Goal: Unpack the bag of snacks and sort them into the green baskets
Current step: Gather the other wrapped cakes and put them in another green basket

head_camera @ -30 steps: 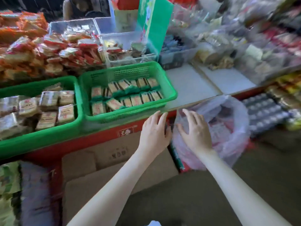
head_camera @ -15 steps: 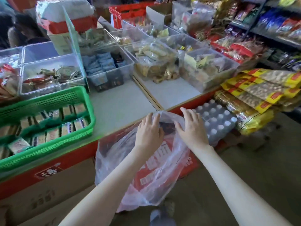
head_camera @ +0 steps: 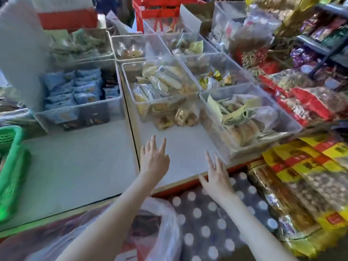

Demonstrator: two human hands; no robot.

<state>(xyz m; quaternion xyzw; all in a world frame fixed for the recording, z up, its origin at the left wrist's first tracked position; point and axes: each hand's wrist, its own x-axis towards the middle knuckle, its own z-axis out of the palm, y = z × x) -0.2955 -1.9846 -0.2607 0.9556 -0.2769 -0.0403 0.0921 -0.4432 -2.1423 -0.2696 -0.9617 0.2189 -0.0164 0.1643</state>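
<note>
A: Where does it stand, from the left edge across?

B: One green basket (head_camera: 13, 166) shows at the far left, half cut off. The bag (head_camera: 165, 228) of snacks sags at bottom centre, below the front lip of the white counter (head_camera: 75, 166), its mouth loose.

A: And the hands?

B: Both empty. The left hand (head_camera: 155, 160) hovers over the counter at centre with its fingers spread. The right hand (head_camera: 217, 178), just right of it at the counter's edge, is likewise splayed and grips nothing.

A: So how should the unpacking be done?

B: I'd take the bag by its mouth with both hands and set it on the bare counter near the basket, well away from the clear bin (head_camera: 263, 142) at right. The film looks thin, so lift it from beneath as well.

A: Any labels?

B: None legible. The bag's red print and the yellow-and-red packs (head_camera: 310, 176) at far right are blurred.
</note>
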